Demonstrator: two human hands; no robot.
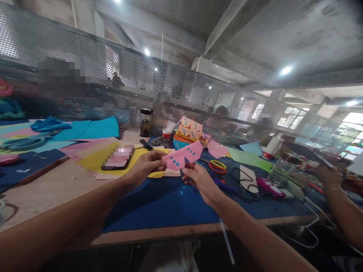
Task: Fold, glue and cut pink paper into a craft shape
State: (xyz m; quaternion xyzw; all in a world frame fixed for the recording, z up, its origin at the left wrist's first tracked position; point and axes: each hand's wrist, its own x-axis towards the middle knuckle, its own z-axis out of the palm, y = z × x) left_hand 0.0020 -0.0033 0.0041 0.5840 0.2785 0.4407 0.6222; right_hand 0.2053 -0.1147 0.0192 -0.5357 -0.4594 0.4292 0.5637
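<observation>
Both my hands hold a pink folded paper piece with small blue squares (pixel 183 155) above the blue mat (pixel 170 204). My left hand (pixel 146 166) pinches its left end, fingers closed. My right hand (pixel 198 179) grips its lower right edge from below, fingers curled. Behind it stands a stack of similar orange and pink paper pieces (pixel 188 132).
A phone (pixel 117 158) lies on yellow paper at left. Teal scissors (pixel 27 142), coloured sheets, a dark jar (pixel 145 122), yellow-and-red scissors (pixel 217 166), a pink device (pixel 270 188) and cables lie around. Another person's arm (pixel 338 200) rests at the right. A perforated metal screen runs behind.
</observation>
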